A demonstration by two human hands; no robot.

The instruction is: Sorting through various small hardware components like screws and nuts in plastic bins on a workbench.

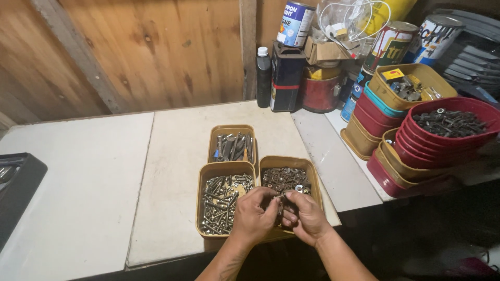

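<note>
Three tan plastic trays stand near the front edge of a white table (88, 171). The left tray (204, 179) holds silver bolts and screws. The right tray (314, 174) holds dark rusty nuts and washers. The rear tray (232, 129) holds mixed bolts and bits. My left hand (253, 216) and my right hand (305, 214) meet over the near end of the right tray, fingers curled around small dark hardware. What exactly each hand pinches is too small to make out.
Stacked tan, red and teal trays (375, 122) with hardware stand at the right, a red tub of dark screws (448, 125) on top. Paint cans (294, 23), a black bottle (263, 78) and a dark tin (285, 78) line the wooden wall. A black case (18, 187) lies at the left.
</note>
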